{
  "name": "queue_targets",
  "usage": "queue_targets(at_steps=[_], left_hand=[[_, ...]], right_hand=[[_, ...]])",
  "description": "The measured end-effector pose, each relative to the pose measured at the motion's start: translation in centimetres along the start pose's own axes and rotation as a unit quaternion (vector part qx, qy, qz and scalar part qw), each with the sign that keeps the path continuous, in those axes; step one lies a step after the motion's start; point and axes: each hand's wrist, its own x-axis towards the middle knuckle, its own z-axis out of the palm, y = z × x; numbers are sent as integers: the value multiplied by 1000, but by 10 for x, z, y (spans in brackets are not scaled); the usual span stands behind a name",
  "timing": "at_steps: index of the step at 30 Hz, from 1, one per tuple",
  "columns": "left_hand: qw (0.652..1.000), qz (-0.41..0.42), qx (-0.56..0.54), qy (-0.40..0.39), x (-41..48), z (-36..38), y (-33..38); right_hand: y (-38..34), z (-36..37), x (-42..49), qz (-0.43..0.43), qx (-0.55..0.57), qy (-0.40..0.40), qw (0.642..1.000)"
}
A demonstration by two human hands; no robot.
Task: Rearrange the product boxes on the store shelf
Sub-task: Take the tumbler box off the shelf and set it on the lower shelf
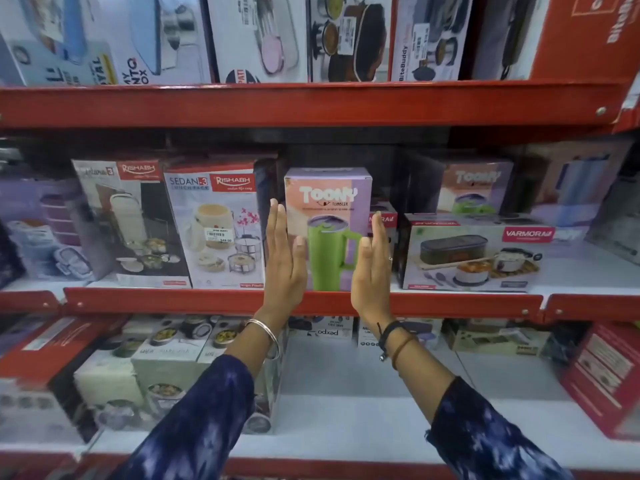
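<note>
**Both hands flank the Toony tumbler box on the middle shelf**

The middle shelf [301, 301], a white deck behind a red front lip, holds a row of product boxes. From the left you have a Rishabh box [128, 223] showing a tall tiffin carrier, a Sedan-3 lunch pack box [218, 226] with a price sticker on its face, then the Toony tumbler box [329, 199], and to its right a low, wide Varmora lunch box carton [474, 254]. A second Toony box [476, 188] sits further back, behind the Varmora carton. The upper shelf [311, 102] carries more cartons, and the lower shelf [346, 427] holds others, some lying flat.

The Toony tumbler box is lilac and peach, with white lettering near the top and a picture of a green handled tumbler with a purple lid. It stands upright at the front edge of the middle shelf, its long axis vertical and its printed face turned towards you.

Your left hand [285, 258] is flat and open, fingers straight and pointing up, at the box's left side. Your right hand [374, 265] mirrors it at the right side, palm facing inward. Neither hand is closed on anything; whether the palms actually touch the box sides cannot be told
</note>
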Motion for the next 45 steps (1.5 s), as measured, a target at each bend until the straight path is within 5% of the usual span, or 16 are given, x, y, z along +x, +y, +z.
queue_targets(at_steps=[4,10,20,28,45], left_hand=[[993,-104,60,8,7,-2,-5],[989,-104,103,-29,26,-5,-14],[996,-74,-46,20,-4,-12,65],[988,-120,-95,-27,-65,-9,105],[919,-294,-157,-209,-221,58,86]], right_hand=[[-2,6,2,106,22,-16,994],[-2,-20,40,69,-97,-34,992],[-37,-89,14,-43,13,38,998],[-22,-159,-40,-72,-55,52,995],[106,-223,-162,186,-98,-74,975]])
